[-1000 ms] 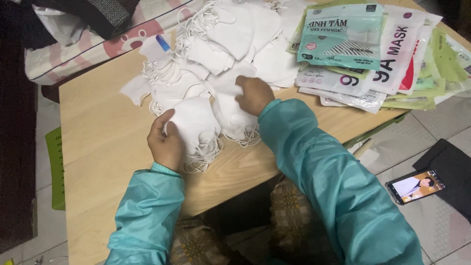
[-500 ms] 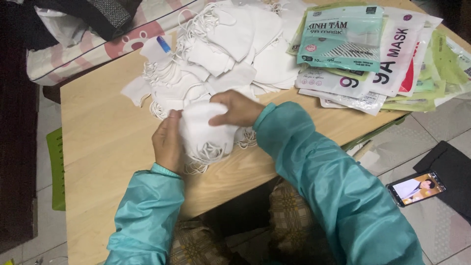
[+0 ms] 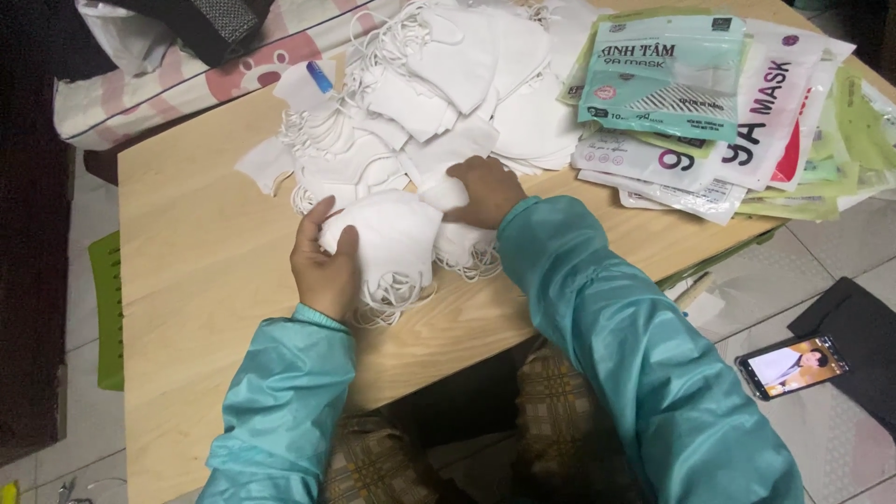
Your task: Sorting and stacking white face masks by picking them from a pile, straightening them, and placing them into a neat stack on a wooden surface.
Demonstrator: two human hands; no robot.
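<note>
Since half a second back my right hand (image 3: 483, 189) slid off the top of the stack and reached out toward the big pile, while my left hand (image 3: 325, 259) pretty much stayed put on the stack's side.

So the stack of white masks (image 3: 392, 245) sits near the front edge of the counter (image 3: 201, 280), roughly in the middle of it, with the ear loops (image 3: 397, 301) spilling out underneath toward me. My left hand is clamped on the stack's left side, thumb on top and fingers wrapped round the edge. My right hand is curled down on a loose white mask (image 3: 446, 194) just behind and right of the stack, fingers closed onto it, and the hand's touching the stack too as far as I can tell.

Behind that, the loose pile of masks (image 3: 439, 84) is spread toward the back edge, loops tangled everywhere. A small white piece with a blue tab (image 3: 308, 82) pokes out at the pile's left side. Over at the right edge there's a fanned heap of printed mask packets (image 3: 719, 112), teal one on top, a few hanging off the counter.

Off the counter: a phone (image 3: 793, 366) with its screen lit lies on the floor to the right, and a pink and white patterned cloth (image 3: 187, 84) sits past the back left corner.
</note>
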